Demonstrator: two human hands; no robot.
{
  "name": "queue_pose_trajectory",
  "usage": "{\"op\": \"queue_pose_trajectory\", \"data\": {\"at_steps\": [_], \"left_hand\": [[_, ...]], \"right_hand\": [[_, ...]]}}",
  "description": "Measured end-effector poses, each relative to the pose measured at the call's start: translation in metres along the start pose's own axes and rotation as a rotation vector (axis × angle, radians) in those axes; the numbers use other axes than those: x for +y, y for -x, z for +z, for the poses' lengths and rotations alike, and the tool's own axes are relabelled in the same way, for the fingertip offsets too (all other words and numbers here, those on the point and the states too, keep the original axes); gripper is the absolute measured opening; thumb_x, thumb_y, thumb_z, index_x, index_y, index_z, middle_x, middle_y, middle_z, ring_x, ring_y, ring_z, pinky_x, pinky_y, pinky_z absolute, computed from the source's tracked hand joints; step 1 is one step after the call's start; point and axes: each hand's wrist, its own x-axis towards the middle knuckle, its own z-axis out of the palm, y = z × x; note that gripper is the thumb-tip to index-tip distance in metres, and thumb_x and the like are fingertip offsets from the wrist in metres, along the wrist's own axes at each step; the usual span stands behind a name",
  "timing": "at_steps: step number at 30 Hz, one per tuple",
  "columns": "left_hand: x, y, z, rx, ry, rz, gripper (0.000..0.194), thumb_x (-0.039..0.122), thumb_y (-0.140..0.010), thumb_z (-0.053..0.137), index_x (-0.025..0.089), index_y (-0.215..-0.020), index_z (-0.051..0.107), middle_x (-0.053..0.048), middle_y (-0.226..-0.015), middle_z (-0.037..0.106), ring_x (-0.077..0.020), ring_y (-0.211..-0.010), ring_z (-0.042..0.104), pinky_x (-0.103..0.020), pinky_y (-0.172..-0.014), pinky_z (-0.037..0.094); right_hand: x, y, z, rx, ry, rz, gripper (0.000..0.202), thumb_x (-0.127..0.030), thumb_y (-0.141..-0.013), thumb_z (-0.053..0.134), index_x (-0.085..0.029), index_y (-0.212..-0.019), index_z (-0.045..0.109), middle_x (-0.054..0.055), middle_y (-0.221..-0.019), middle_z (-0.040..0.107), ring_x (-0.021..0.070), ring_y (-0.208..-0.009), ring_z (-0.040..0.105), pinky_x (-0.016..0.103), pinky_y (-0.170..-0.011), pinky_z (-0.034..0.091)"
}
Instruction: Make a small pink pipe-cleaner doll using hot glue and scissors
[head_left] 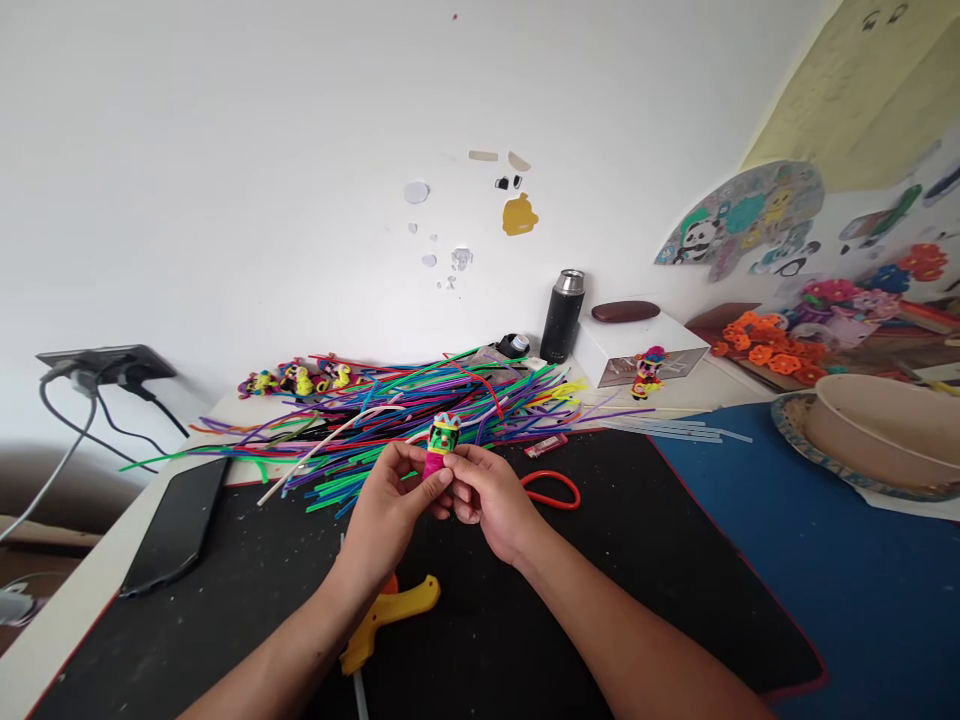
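A small green and pink doll point(444, 436) is being held nearly upright above a black mat point(600, 570). The left hand point(394, 490) and right hand point(491, 492) are both pinching its lower part, thumbs and fingers drawn closed around it. Behind, colourful pipe cleaners point(420, 392) are lying heaped. A yellow glue gun point(401, 606) is lying partly behind the left forearm; farther left, a phone point(178, 530) is resting.

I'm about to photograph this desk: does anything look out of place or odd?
The colored stems lie in a tangled heap overlapping the black mat, looking untidy. Scattered wall stickers look like leftover fragments. The figurine between the left hand and right hand shows no obvious damage.
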Motion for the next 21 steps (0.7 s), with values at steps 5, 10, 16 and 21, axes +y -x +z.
{"op": "queue_pose_trajectory", "data": {"at_steps": [5,10,16,21], "left_hand": [[0.0000,0.0016,0.0010,0.006,-0.002,0.009,0.044,0.044,-0.073,0.094,0.022,-0.088,0.059,0.001,-0.075,0.072,-0.0183,-0.059,0.071,-0.029,-0.054,0.058],[-0.0001,0.0035,0.0021,0.005,-0.016,0.029,0.044,0.044,-0.074,0.093,0.023,-0.088,0.058,0.001,-0.075,0.072,-0.0189,-0.059,0.071,-0.030,-0.053,0.058],[0.0010,0.0040,0.0029,0.026,-0.027,0.042,0.045,0.044,-0.072,0.094,0.023,-0.088,0.058,0.002,-0.076,0.070,-0.0190,-0.059,0.071,-0.030,-0.052,0.059],[0.0034,0.0015,0.0032,-0.008,0.014,0.002,0.044,0.048,-0.075,0.091,0.022,-0.091,0.060,0.000,-0.076,0.073,-0.0190,-0.059,0.071,-0.031,-0.055,0.059]], "right_hand": [[0.0004,0.0007,0.0000,0.003,-0.011,0.002,0.038,-0.048,-0.073,0.086,-0.020,-0.078,0.061,-0.012,-0.048,0.042,0.0063,-0.039,0.035,0.022,-0.041,0.019],[0.0009,0.0013,0.0006,-0.001,-0.028,0.009,0.038,-0.048,-0.073,0.087,-0.020,-0.079,0.061,-0.012,-0.047,0.041,0.0058,-0.039,0.033,0.022,-0.041,0.018],[0.0005,0.0016,0.0009,-0.002,-0.050,0.023,0.039,-0.047,-0.073,0.087,-0.020,-0.080,0.060,-0.012,-0.047,0.042,0.0056,-0.039,0.033,0.022,-0.042,0.017],[-0.0012,0.0014,0.0003,-0.039,-0.058,0.037,0.040,-0.049,-0.075,0.086,-0.020,-0.080,0.059,-0.010,-0.052,0.049,0.0057,-0.040,0.036,0.023,-0.043,0.015]]}}
